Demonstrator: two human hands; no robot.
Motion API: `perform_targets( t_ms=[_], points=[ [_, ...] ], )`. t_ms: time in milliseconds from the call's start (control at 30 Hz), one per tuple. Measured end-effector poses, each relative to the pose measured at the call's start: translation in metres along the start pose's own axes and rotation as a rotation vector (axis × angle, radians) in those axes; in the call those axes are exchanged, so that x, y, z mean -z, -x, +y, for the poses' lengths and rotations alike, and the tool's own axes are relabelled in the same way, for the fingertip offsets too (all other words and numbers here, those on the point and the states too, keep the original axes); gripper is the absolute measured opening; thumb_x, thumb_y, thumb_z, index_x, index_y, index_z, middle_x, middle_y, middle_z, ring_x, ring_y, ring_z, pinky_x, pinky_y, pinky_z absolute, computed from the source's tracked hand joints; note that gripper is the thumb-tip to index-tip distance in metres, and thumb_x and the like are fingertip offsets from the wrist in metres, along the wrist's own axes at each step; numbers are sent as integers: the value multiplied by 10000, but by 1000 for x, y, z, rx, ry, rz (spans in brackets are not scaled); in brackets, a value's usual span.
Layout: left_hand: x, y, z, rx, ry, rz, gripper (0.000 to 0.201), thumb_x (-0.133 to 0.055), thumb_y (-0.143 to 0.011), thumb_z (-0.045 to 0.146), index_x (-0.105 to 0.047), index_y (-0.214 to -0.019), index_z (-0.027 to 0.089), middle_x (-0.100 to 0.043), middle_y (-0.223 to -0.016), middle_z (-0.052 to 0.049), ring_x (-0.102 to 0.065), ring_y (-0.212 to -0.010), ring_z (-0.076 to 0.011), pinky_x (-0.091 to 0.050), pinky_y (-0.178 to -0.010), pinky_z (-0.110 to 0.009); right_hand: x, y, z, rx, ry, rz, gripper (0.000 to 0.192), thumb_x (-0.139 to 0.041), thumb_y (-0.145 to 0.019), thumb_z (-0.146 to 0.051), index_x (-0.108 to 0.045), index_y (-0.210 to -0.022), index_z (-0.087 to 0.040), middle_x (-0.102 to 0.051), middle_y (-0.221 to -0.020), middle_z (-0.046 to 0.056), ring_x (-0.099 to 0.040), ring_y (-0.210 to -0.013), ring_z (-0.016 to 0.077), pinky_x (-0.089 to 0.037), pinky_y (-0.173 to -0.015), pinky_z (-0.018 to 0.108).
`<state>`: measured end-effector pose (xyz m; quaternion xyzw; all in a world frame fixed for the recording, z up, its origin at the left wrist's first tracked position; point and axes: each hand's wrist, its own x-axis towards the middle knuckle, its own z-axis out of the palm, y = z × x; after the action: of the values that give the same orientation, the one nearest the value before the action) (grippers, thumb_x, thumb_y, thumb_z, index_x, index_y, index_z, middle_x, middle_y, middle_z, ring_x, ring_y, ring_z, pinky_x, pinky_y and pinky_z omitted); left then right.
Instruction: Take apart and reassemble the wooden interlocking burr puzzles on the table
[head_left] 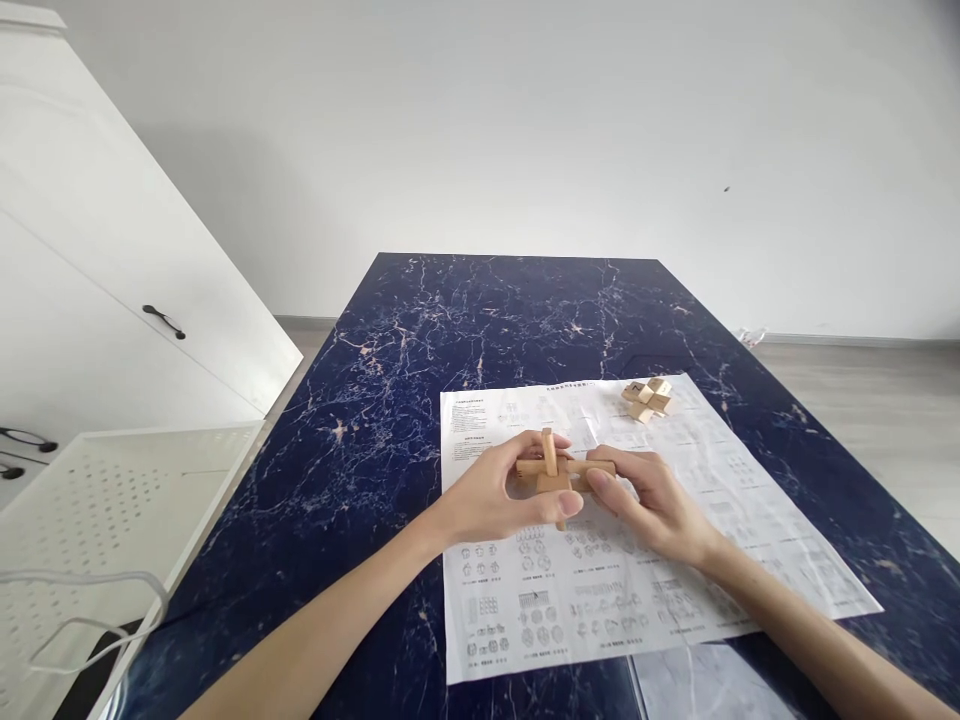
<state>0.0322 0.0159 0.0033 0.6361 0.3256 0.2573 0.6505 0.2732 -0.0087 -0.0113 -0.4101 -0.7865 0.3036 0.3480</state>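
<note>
From the head camera, both hands meet over a printed instruction sheet (pixel 637 560) that lies flat on the dark blue marbled tabletop (pixel 465 320). The left hand (pixel 491 495) and the right hand (pixel 649 500) together grasp a wooden burr puzzle (pixel 556 472), held just above the sheet: the left fingers and thumb close on its near and left side, the right fingers pinch the right end of its horizontal bar. One stick stands upright through the crossing bars, so the piece looks partly interlocked; whether every stick is seated cannot be told, since the fingers cover the joint. A second wooden puzzle (pixel 647 397) rests on the far right corner of the sheet, well apart from the hands, and it appears a complete knot. Judging from this, one puzzle is finished or untouched and the held one is in the middle of being worked. To the left stand a white cabinet (pixel 112 280) and a white perforated tray (pixel 120 500) with a cable (pixel 97 610) across it.
</note>
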Motion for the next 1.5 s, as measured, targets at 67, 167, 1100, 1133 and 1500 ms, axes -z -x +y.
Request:
perform_targets(
  t_ms=[67, 167, 1100, 1133, 1500],
  points=[
    [1, 0, 1, -1, -11, 2, 639, -854, -830, 560, -615, -1334, 249, -738, -1252, -117, -713, -1173, -353, -534, -1014, -539, 0, 0, 0, -19, 3, -4, 448, -457, -1113, -450, -496, -734, -214, -488, -637, -27, -428, -554, 129, -345, -540, 279],
    [1, -1, 2, -4, 21, 3, 594, -861, -816, 552, -623, -1260, 238, -732, -1176, -97, -731, -1084, -322, -554, -953, -502, -1, 0, 1, -49, -30, -25, 489, -457, -1109, -494, -455, -705, -217, -432, -621, -36, -386, -547, 123, -330, -525, 276],
    [0, 2, -3, -66, 40, -52, 797, -872, -834, 480, -502, -1520, 315, -667, -1364, -146, -726, -1163, -339, -582, -997, -541, 2, 1, 0, -67, -117, -146, 514, -471, -1103, -521, -428, -688, -220, -373, -621, -48, -329, -537, 115, -293, -513, 282],
    [1, 2, -2, -45, 45, -81, 809, -885, -817, 459, -504, -1515, 311, -657, -1374, -149, -726, -1162, -339, -587, -988, -538, 2, 1, 0, -56, -127, -153, 503, -486, -1100, -504, -431, -688, -221, -372, -617, -51, -320, -535, 113, -286, -510, 281],
    [2, 0, -5, -46, -175, -155, 710, -937, -702, 481, -647, -1305, 245, -721, -1145, -85, -703, -979, -269, -563, -829, -401, 5, 0, -8, 10, -140, -225, 469, -541, -1072, -380, -397, -652, -226, -323, -591, -68, -254, -529, 109, -243, -497, 278]
  ],
)
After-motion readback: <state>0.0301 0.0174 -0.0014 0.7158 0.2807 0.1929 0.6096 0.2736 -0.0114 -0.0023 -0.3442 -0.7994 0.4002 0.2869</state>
